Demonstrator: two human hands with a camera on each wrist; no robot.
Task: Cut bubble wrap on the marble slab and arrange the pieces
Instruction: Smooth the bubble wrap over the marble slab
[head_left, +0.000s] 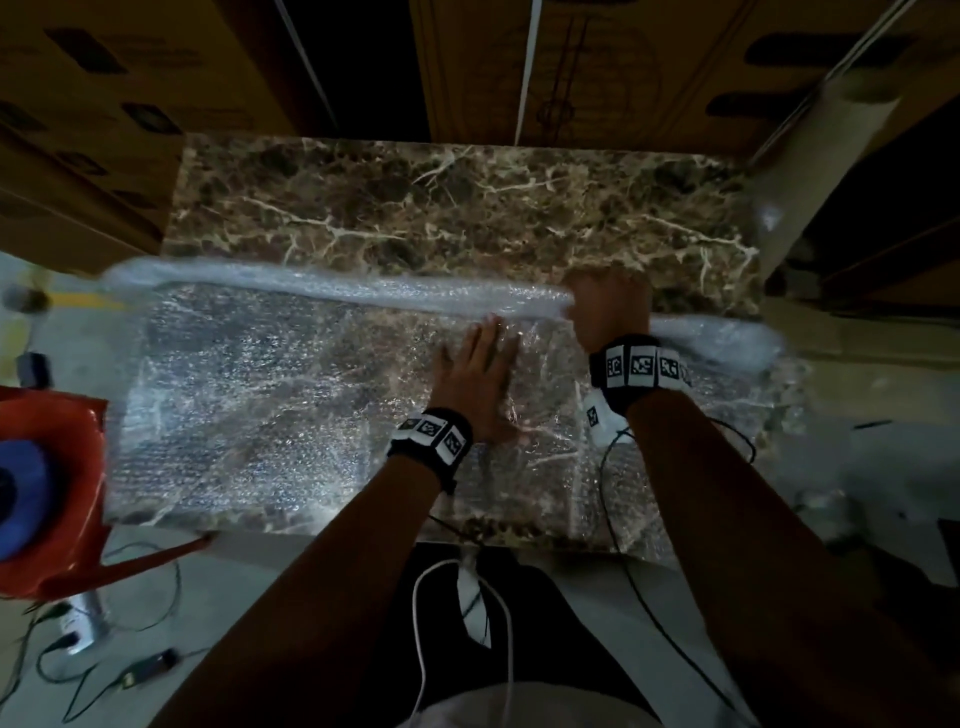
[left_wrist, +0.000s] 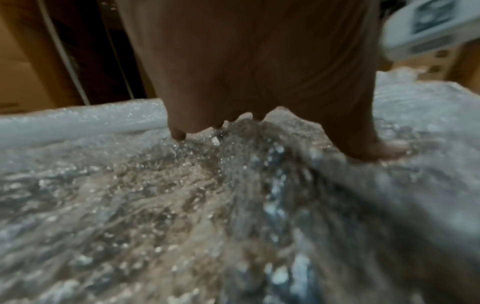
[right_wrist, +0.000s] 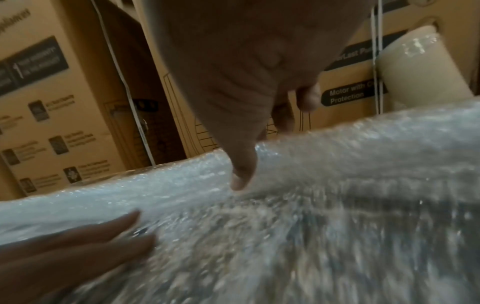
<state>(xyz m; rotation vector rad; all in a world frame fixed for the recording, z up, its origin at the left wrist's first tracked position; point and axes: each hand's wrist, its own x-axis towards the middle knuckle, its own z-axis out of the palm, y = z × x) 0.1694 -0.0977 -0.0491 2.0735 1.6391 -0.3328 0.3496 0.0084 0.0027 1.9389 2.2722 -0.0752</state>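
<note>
Clear bubble wrap sheet (head_left: 270, 395) on one brown veined marble slab (head_left: 441, 208), my left hand (head_left: 475, 379) pressing flat, fingers straight, my right hand (head_left: 610, 306) gripping its one rolled edge (head_left: 337, 288).

Right hand (head_left: 608, 306) fingers hidden behind bubble wrap (head_left: 332, 291).

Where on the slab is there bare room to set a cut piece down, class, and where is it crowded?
Bare marble: the far strip of the slab, bordered by the boxes behind and the roll in front. Crowded: the near half lies under the sheet, with the left hand flat on it and the right hand on the roll.
</note>
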